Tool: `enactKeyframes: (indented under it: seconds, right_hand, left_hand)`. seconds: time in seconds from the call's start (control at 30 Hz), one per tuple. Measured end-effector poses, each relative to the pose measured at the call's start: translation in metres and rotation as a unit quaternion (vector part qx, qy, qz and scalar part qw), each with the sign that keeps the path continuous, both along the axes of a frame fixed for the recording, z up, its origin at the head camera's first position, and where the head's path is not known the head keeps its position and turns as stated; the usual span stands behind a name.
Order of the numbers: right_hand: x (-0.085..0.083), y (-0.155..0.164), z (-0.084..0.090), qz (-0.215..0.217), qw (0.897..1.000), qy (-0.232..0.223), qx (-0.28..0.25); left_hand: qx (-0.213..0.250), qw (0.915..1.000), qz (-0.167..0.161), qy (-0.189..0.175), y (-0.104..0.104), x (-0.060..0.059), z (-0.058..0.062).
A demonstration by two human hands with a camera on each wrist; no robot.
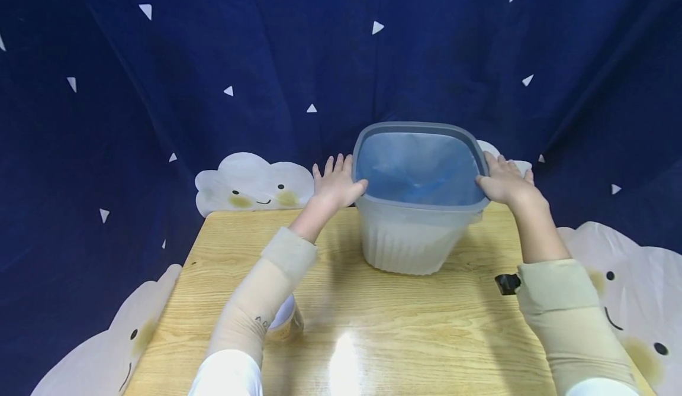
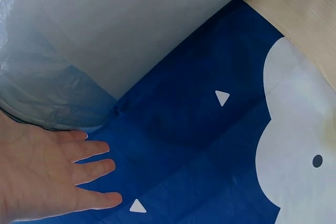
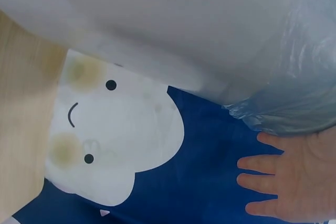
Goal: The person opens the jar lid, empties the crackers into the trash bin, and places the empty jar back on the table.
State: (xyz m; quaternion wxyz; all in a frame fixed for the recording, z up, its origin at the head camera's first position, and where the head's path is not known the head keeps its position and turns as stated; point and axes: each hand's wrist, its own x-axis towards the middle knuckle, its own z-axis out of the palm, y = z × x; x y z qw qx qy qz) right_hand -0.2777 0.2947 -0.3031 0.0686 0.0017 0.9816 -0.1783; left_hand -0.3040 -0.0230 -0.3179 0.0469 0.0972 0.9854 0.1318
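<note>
A dark blue cloth backdrop point(image 1: 160, 118) printed with white triangles and smiling clouds hangs behind the light wooden table point(image 1: 373, 325). At the far edge of that table stands a translucent white plastic bin point(image 1: 410, 236) with a grey rim ring, lined with a bluish plastic bag point(image 1: 418, 168). The left hand point(image 1: 334, 184) presses flat against the bin's left rim, fingers straight and slightly spread. The right hand point(image 1: 503, 180) lies on the right rim, fingers straight, thumb on the ring.
</note>
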Motion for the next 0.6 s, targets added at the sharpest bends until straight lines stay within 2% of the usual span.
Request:
enactKeyframes:
  seconds: [0.6]
  right_hand:
    - [-0.01,-0.019,0.001,0.009,1.0,-0.011,-0.007]
  left_hand:
    - [0.006,0.9998,0.015,0.008,-0.019,-0.001,-0.001]
